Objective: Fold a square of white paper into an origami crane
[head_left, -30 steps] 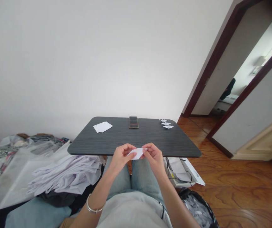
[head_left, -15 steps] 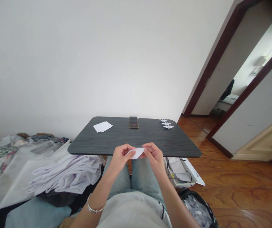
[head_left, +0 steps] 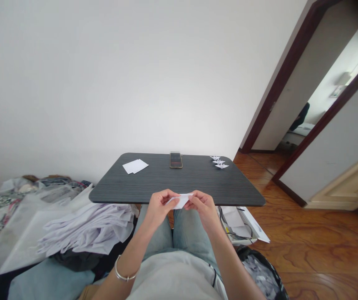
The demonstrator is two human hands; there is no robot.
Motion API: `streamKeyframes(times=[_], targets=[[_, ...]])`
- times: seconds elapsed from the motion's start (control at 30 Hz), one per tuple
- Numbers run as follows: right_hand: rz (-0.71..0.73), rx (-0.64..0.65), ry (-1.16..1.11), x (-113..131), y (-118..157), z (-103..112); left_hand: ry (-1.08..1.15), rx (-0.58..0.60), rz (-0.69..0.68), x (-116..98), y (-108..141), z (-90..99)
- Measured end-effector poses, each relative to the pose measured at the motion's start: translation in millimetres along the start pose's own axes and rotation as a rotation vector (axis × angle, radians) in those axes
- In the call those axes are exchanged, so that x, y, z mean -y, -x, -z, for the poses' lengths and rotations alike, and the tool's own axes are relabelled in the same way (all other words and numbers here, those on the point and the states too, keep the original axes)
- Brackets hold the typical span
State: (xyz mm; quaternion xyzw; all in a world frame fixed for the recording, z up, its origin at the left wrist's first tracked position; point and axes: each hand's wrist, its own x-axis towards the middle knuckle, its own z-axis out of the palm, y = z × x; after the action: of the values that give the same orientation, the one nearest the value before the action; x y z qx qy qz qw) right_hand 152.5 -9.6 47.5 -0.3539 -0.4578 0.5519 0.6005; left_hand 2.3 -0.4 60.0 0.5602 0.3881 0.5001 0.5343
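A small folded white paper [head_left: 182, 201] is held between my two hands at the front edge of the dark table [head_left: 154, 183]. My left hand [head_left: 162, 204] pinches its left end between thumb and fingers. Its right end is gripped by my right hand [head_left: 201, 205]. White paper sheets [head_left: 135, 166] lie overlapping on the table's left side. Several small folded paper shapes with pointed tips [head_left: 221, 163] stand in a row at the back right.
A phone [head_left: 175, 160] rests at the table's back middle. Piled clothes [head_left: 88, 229] and plastic bags lie at the left. Under the right side are a white box [head_left: 238, 225] with cables and a black bag [head_left: 262, 275] of paper scraps. A doorway opens at the right.
My right hand has shifted slightly on the folded paper, its fingers now lower and a little to the left. My left hand has barely moved.
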Motion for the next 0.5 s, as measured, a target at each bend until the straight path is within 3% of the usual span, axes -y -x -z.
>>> streamKeyframes(times=[0.5], targets=[[0.041,-0.016,0.066,6.8,1.9,1.4,-0.025,0.034,-0.021,-2.1,1.5,0.7]])
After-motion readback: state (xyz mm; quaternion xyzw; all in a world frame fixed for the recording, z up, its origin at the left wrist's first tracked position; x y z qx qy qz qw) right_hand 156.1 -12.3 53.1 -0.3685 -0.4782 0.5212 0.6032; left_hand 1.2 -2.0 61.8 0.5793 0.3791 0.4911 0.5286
